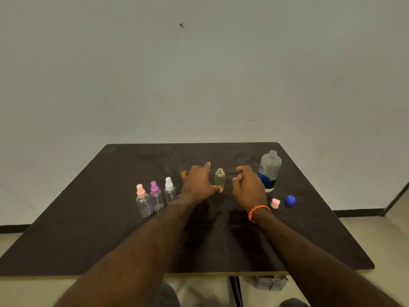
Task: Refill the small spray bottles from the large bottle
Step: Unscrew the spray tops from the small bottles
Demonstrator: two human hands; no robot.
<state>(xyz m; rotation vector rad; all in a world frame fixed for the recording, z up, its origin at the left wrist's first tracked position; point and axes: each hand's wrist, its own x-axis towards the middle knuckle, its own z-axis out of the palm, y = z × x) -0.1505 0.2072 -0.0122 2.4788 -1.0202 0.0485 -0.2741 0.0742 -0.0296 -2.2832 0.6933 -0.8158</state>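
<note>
Dark tabletop [88, 235], pale wall behind it.

Toward the left edge: a row of three small clear spray bottles, upright, close together, all capped. Pink-top bottle [143, 201] is nearest the left edge, then the purple-top bottle [156, 197], then the white-top bottle [169, 191]. All three look empty or near empty; can't tell the fill level for sure.

Left hand [198, 181] sits just right of the white-top bottle, palm down, fingers spread and mostly straight. Thumb tip touches the base of the open small bottle [219, 178]; no real wrap around it.

The open small bottle stands upright mid-tabletop between the two hands. Spray top off, neck bare, body clear with a yellowish tint, looks filled most of the way.

Right hand [249, 187] is just right of that bottle, not touching it. Fingers loosely curled, holding nothing. Orange band [257, 210] on the wrist.

Large bottle [269, 171] stands upright behind the right hand, toward the far right corner. Uncapped, threaded neck showing, grey translucent body, white-and-blue label with dark lettering.

Closer to the near edge, right of the wrist: pink spray top [275, 203] lying on the tabletop, and just beside it a blue cap [290, 200].
</note>
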